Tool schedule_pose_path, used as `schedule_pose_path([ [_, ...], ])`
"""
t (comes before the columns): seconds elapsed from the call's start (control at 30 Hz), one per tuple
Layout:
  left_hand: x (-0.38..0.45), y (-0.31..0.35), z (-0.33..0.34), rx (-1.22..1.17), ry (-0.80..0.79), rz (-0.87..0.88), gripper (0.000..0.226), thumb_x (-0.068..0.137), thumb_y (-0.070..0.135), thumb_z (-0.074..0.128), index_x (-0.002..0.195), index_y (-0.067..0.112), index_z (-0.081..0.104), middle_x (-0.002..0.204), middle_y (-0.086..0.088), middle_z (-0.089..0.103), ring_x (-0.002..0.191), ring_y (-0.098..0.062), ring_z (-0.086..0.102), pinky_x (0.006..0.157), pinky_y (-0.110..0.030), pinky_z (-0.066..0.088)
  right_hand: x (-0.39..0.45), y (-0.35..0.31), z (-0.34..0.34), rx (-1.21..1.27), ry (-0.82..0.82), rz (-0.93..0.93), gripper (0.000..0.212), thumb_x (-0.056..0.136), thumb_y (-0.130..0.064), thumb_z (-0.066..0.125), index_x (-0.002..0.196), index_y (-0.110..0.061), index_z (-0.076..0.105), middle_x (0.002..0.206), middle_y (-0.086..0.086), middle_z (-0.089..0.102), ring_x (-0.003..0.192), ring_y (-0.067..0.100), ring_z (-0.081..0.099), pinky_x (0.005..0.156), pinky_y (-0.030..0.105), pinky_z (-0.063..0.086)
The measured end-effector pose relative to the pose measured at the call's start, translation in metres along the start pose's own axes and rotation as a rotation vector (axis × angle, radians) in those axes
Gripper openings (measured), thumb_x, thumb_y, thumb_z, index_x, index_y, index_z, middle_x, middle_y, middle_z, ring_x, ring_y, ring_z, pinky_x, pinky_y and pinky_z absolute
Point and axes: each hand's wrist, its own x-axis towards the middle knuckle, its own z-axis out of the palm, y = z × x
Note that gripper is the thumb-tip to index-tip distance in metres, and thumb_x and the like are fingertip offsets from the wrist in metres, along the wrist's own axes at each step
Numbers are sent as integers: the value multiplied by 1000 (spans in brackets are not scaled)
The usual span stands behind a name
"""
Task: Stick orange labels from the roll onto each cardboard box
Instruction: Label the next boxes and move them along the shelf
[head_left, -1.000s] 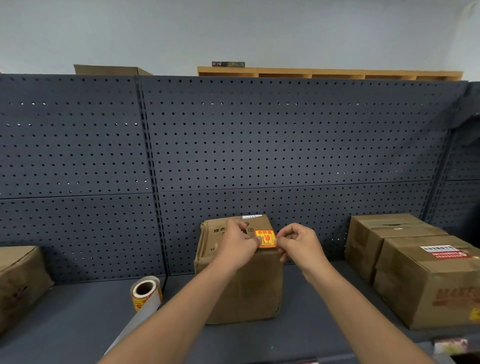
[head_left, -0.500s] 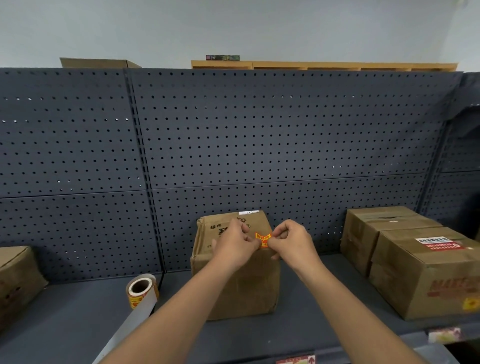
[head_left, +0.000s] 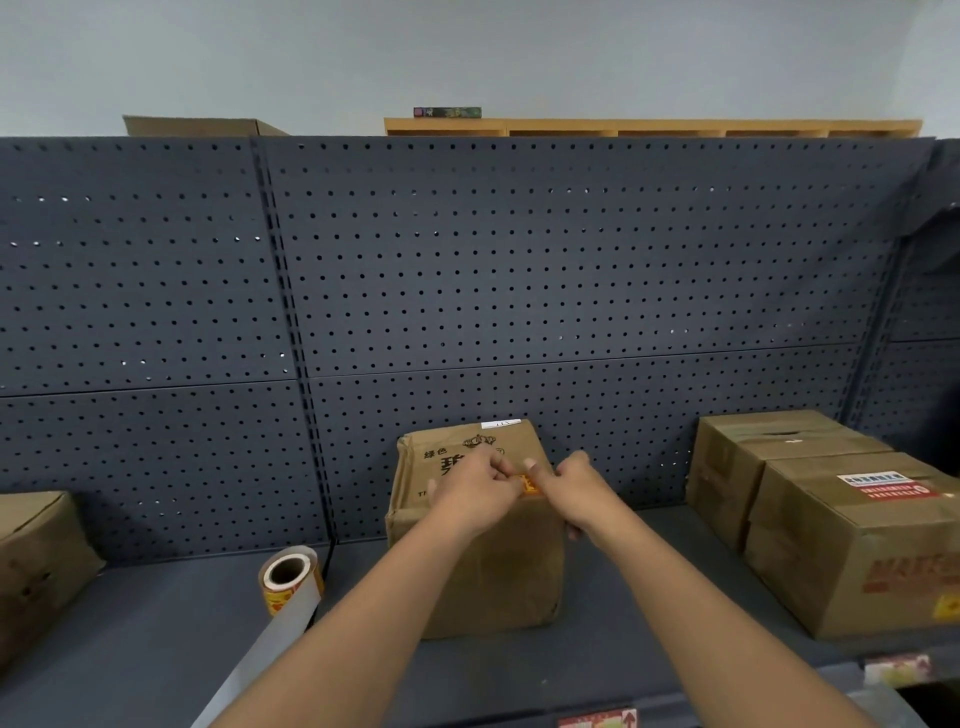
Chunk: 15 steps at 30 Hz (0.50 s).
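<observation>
The left hand (head_left: 475, 491) and right hand (head_left: 574, 488) meet over the front top edge of the middle cardboard box (head_left: 483, 561), fingers curled, both pinching a small orange label (head_left: 527, 484) that lies at that edge, mostly hidden between them. The label roll (head_left: 288, 577) stands on the dark shelf (head_left: 156, 623) left of the box, its grey backing strip (head_left: 270, 654) trailing forward. Two more cardboard boxes (head_left: 852, 540) sit to the right.

My box (head_left: 483, 566): matt creased cardboard. Behind it, pegboard (head_left: 519, 270): matt painted metal. Roll (head_left: 289, 578) left: glossy paper.
</observation>
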Motion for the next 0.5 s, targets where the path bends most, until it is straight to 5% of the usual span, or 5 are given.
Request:
schedule_pose_path([
  [0.17,-1,3,11,184,143,32,17,98,50,57,98,34,57,83,12,66,85,-11,61,109,-48,35,4,5,7,-22,27,-86,35,107,-51,41,109,-17,48,86,3,57,66,17,51,58,34,42],
  [0.5,0,8,19,284,229,44,11,103,40,52,108,31,54,94,10,68,91,-17,64,104,-47,35,6,6,7,-109,48,-129,29,112,-40,31,104,-17,46,85,1,55,69,14,50,62,32,40],
])
